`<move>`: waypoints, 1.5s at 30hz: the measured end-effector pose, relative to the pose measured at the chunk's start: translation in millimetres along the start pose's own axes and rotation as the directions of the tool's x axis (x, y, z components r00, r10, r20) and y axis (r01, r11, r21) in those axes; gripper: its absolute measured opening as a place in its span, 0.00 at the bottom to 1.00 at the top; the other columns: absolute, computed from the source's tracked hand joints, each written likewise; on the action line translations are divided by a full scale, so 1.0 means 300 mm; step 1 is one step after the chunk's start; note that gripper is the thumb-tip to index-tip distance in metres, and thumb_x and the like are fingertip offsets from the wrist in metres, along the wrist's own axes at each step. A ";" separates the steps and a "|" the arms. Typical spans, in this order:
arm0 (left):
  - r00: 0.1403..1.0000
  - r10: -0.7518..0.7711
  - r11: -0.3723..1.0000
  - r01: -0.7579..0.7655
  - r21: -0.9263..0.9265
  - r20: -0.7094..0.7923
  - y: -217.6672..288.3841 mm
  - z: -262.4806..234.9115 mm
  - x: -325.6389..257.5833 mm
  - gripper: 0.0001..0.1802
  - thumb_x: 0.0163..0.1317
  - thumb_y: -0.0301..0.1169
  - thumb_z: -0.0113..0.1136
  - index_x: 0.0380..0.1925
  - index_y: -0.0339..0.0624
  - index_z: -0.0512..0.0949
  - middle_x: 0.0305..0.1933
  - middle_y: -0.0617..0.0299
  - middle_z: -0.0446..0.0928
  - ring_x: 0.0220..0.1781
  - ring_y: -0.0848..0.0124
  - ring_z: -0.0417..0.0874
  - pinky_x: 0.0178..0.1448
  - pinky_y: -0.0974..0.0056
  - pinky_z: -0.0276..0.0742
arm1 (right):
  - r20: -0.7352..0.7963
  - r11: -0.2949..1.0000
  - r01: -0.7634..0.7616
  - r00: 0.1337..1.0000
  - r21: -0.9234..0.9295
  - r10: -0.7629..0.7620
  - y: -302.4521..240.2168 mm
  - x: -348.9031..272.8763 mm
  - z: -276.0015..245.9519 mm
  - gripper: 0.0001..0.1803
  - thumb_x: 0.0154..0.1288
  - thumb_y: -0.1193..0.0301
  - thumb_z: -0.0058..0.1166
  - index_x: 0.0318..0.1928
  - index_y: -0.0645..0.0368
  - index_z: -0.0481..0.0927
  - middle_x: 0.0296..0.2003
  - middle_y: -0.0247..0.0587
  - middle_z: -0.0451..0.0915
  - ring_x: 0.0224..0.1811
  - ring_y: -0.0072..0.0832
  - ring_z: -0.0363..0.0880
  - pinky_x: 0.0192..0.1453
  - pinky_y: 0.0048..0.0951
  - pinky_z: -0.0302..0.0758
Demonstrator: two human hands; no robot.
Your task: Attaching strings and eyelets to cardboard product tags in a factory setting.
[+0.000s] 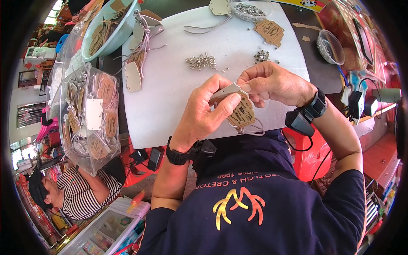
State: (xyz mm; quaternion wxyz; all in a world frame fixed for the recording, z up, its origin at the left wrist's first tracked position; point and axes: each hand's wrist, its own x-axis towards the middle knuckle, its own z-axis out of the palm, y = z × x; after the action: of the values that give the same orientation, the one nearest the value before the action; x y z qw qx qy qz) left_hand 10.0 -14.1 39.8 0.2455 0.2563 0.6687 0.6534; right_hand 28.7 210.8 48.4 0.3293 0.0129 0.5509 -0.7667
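The brown, scalloped card tag with grey cord (241,115) is positioned above the white, flat sheet (163,112). The left hand (203,109) pinches it between thumb and fingers. The right hand (275,83) has thumb and forefinger together at its upper corner; contents between them cannot be determined. Small, silver metal pieces (201,62) lie beyond.

Person (85,190) w/ striped top (77,199) is nr plas. drawers (102,233)

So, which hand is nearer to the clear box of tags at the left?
The left hand: it holds a brown tag to the right of the clear box, apart from it. The right hand is farther right, beyond the left hand.
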 end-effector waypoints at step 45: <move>0.993 0.069 0.998 -0.068 0.012 -0.094 -0.049 0.027 0.024 0.08 0.70 0.30 0.59 0.42 0.38 0.73 0.31 0.68 0.77 0.34 0.82 0.74 0.37 0.72 0.72 | -0.102 0.911 0.217 0.958 -0.352 -0.268 0.022 -0.026 0.026 0.10 0.67 0.73 0.57 0.45 0.66 0.80 0.35 0.31 0.80 0.38 0.13 0.76 0.44 0.19 0.75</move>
State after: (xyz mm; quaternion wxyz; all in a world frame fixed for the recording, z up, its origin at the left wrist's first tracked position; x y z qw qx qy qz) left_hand 9.6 -3.5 24.8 0.1897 0.2490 0.6732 0.6699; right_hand 40.9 206.9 49.0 0.1870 -0.0553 0.6940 -0.6930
